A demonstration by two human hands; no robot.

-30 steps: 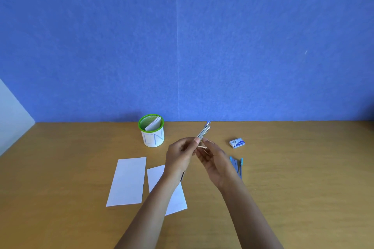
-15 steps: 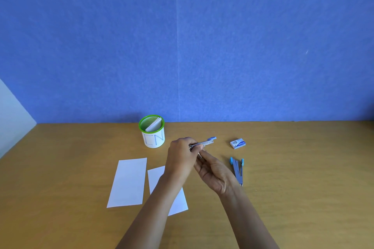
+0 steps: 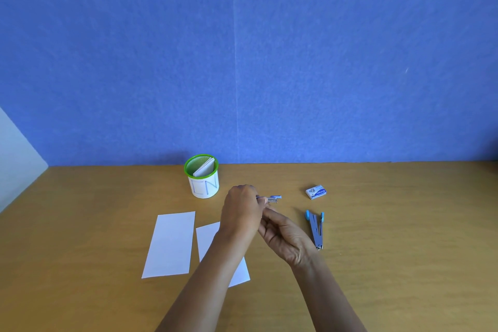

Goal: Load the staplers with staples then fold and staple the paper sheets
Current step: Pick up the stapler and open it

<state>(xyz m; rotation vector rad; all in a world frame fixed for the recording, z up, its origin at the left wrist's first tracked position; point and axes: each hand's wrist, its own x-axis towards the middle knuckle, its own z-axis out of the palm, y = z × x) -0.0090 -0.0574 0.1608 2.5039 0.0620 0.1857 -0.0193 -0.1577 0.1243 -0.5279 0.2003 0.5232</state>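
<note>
1. Two bare forearms reach in from the bottom edge and are cut off there. The left forearm crosses over the right sheet [image 3: 208,240] and hides most of its middle and far right corner. Only the left strip and the near right corner show.
2. The left sheet [image 3: 169,244] is a plain white rectangle lying flat and fully visible on the table [image 3: 404,237], just beside the right sheet without touching it.
3. The right hand [image 3: 286,234] is held above the table with its fingers pointing up and left toward the left hand. Its fingertips slip behind that hand, so I cannot tell whether they pinch anything.
4. The second stapler [image 3: 315,229] lies on the table just right of the right hand. It is spread into a narrow V, with grey-blue arms, the hinge at the near end and light blue tips at the far end.
5. The left hand [image 3: 240,210] is curled tight around the near end of the small stapler [image 3: 272,198], holding it above the table roughly level. Only its silver and pale blue front end pokes out to the right. The rest is buried in the fist, and any staples are too small to make out.
6. The staple box [image 3: 316,191], white and blue, sits on the table beyond the second stapler. Its print is unreadable.
7. The cup [image 3: 204,187], white with a green rim and blue lettering, stands farther left and holds folded papers [image 3: 205,168].
8. A blue wall [image 3: 242,62] rises behind.
</note>
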